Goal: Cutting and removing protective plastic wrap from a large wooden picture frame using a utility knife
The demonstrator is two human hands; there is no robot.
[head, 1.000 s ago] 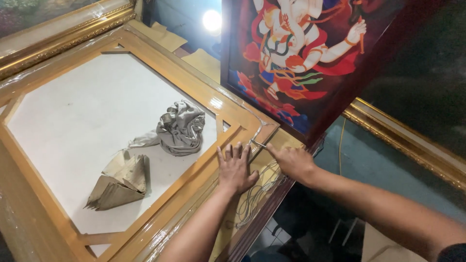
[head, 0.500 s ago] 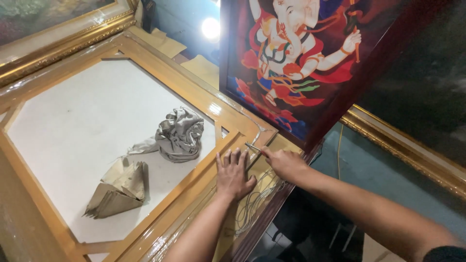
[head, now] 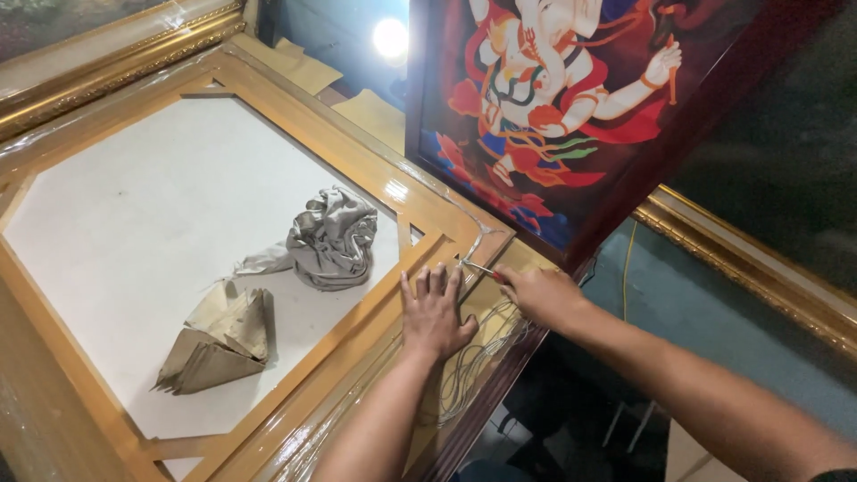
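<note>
Though little altered since a second ago, worth noting nearest of all: left hand, flat and empty on the frame at its near corner, fingers now drawn closer together than before and edged up toward the tool tip. Just beside it, right hand, closed on a thin tool with a red grip, metal point kept at the same corner joint throughout. Judging by that, no shift of place, only a tighter brace around one spot. Under both wrists, crinkled clear film over the lower rail, glossy, with looping lines showing through. As for the frame itself: golden wood, shiny, lying flat on the surface, short diagonal braces across its corners, white backing inside. On that backing, well apart from the hands, a folded piece of brown card and, just beyond, a crumpled grey cloth. Farther back, leaning upright past the corner, a bright painted picture in a dark red border; off to the right, a gilt moulding; at the top, glare from a lamp.
</note>
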